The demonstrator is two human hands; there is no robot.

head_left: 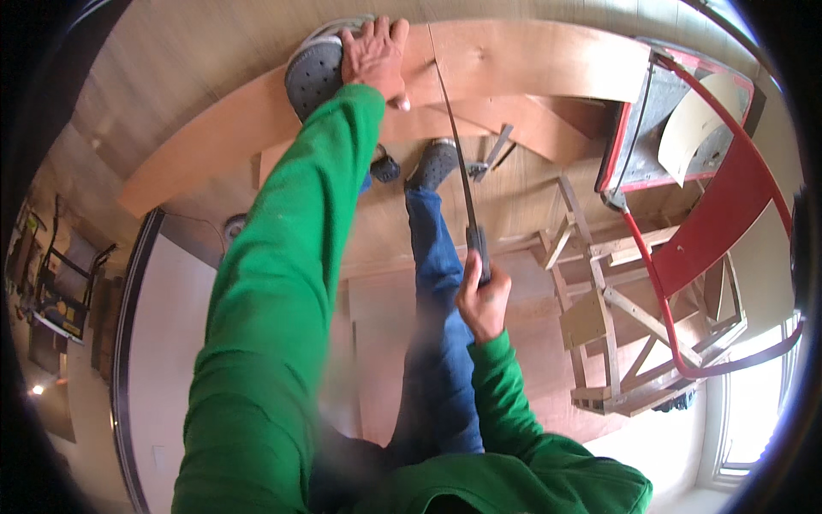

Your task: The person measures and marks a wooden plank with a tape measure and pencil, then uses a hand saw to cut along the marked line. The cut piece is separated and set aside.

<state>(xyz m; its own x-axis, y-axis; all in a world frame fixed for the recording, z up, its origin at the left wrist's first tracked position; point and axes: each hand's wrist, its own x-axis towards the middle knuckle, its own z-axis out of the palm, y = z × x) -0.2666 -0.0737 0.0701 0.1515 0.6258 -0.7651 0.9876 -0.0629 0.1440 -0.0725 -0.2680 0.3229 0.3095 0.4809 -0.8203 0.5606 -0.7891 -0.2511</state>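
Observation:
My left hand (370, 58) lies open on a long curved plywood board (548, 56), fingers spread at its far edge, beside my grey clog (308, 73), which rests on the board. My right hand (484, 300) grips the handle of a handsaw (462, 171), whose long blade reaches away from me to the board just right of my left hand, where a thin line crosses the wood. Under it, my other clogged foot (432, 165) stands near some dark metal tools (492, 158) on the floor.
More plywood pieces (548, 137) lie beneath the board. At the right are a red metal frame (702, 231) with a tray (638, 128) and a rough wooden framework (604, 325). A white panel (163, 343) and assorted equipment (68, 274) are at the left, a window (753, 420) at lower right.

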